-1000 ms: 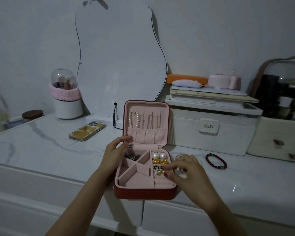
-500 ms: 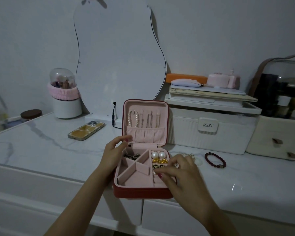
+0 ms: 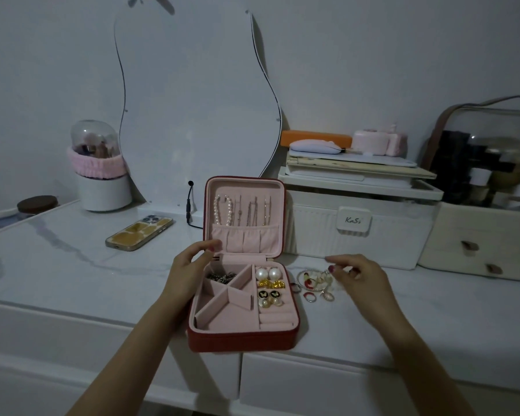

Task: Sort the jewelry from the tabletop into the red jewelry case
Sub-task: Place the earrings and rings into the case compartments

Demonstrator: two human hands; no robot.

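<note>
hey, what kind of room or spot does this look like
Most likely a bedroom vanity or dressing table: a wavy mirror leans against the wall on a marble-look tabletop, with an open red jewelry case and a clear-lidded cosmetics organizer beside it.

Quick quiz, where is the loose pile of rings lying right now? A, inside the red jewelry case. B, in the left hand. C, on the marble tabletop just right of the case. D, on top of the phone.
C: the loose pile of rings lies on the white marble tabletop, just right of the open red jewelry case.
</note>
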